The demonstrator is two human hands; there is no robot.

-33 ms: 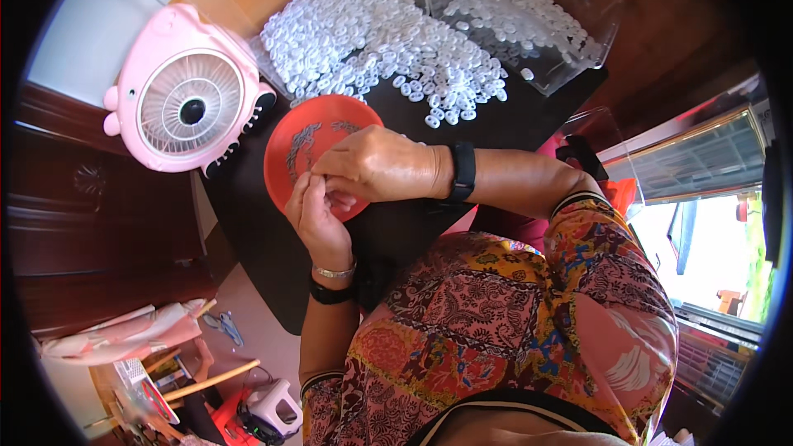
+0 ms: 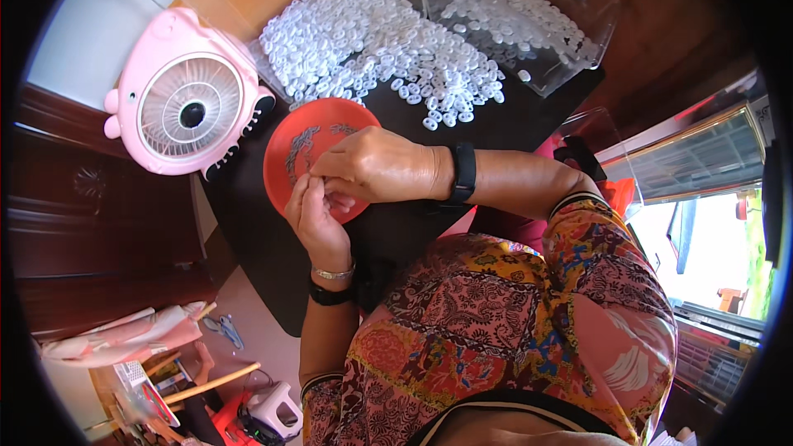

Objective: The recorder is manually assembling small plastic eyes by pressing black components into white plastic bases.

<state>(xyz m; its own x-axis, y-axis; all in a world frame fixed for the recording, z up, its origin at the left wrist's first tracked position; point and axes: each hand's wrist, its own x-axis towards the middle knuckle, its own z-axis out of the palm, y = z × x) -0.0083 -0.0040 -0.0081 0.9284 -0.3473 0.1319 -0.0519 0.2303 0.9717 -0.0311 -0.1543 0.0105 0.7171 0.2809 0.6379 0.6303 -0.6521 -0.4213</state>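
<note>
Over the near side of a red bowl (image 2: 285,128), my two hands meet at the fingertips. My right hand (image 2: 376,167) comes in from the right, its fingers bent down into a pinch. Below it, my left hand (image 2: 320,227) has thumb and fingers closed up against the right fingertips. Whatever they pinch is too small or too covered to make out. Small grey metal-looking pieces (image 2: 304,144) lie inside the bowl, partly behind my right hand. Beyond the bowl spreads a big heap of white oval plastic pieces (image 2: 347,29), several with holes showing.
A clear plastic bin (image 2: 570,76) with more white ovals stands at the back right of the black table (image 2: 520,125). The pink animal-shaped fan (image 2: 192,116) is close by the bowl's left. Scissors (image 2: 225,329) and a pink-and-white appliance (image 2: 277,409) sit lower down at left.
</note>
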